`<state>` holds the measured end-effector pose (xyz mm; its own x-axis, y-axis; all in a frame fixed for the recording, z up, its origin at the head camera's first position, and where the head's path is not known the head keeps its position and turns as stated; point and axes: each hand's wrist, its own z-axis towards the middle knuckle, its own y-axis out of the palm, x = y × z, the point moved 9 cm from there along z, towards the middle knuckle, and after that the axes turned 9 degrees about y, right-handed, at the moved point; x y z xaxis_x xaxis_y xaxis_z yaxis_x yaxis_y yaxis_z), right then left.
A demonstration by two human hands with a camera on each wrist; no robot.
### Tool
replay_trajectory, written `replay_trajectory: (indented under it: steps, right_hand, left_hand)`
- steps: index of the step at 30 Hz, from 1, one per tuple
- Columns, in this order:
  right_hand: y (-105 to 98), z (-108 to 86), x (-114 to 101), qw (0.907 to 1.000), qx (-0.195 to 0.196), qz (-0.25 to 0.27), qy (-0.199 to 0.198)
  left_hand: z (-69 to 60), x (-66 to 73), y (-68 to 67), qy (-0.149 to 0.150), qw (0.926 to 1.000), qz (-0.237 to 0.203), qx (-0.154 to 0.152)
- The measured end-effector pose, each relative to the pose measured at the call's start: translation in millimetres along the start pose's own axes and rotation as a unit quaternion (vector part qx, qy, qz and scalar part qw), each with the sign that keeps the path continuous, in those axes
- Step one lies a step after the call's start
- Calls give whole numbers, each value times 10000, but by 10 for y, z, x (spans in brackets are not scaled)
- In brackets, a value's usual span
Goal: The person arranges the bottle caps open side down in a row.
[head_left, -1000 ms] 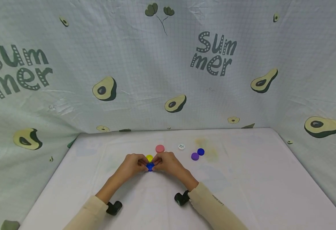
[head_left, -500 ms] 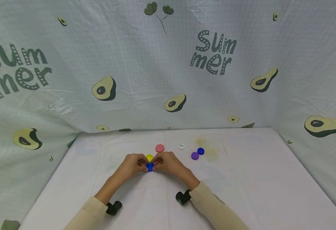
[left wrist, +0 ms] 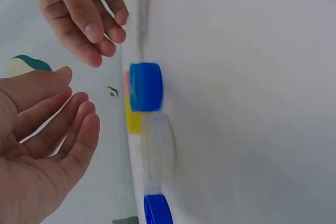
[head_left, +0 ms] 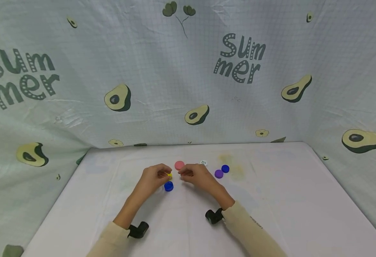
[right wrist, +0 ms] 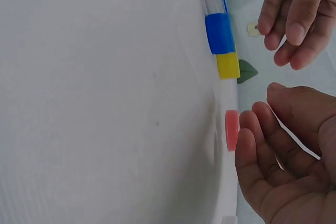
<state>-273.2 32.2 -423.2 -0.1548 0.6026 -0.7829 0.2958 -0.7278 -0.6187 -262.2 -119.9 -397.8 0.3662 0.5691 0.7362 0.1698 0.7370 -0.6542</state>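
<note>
A blue bottle cap (head_left: 168, 186) sits on the white-covered table between my hands. Just behind it is a yellow cap (head_left: 170, 176), partly covered by my left fingers in the head view. My left hand (head_left: 155, 176) hovers above and left of the blue cap, fingers loosely bent and holding nothing. Across from it, my right hand (head_left: 198, 175) is raised with relaxed fingers, also holding nothing, near a pink cap (head_left: 179, 165). In the left wrist view a clear round piece (left wrist: 157, 153) stands beside the blue cap, with another blue piece (left wrist: 157, 209) past it.
Right of my right hand lie a purple cap (head_left: 219, 174) and a dark blue cap (head_left: 225, 169). A white cap with dark marks (head_left: 203, 162) lies farther back. Behind the table (head_left: 271, 200) hangs a patterned cloth (head_left: 155, 71).
Both hands have let go of the blue cap, lifted and drawn apart. The right hand moved to the right; the blue cap stays on the table.
</note>
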Motion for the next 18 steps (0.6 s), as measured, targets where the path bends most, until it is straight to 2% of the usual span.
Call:
replay_trajectory:
  steps: [5,10,14,18]
  right_hand:
    - [-120,33,17,9998,115,-125,-113]
    - [-232,157,33,9982,-63,-530,-254]
    - [-310,298,47,9957,-297,-807,-352]
    - [-373,451,81,9938,-459,-937,-392]
  left_hand:
    - [96,66,12,-141,9996,191,164]
    - [257,74,37,-432,9978,504,37]
    - [388,-40,65,-740,9960,472,-181]
    - [505,-176,72,-943,9951,215,-211]
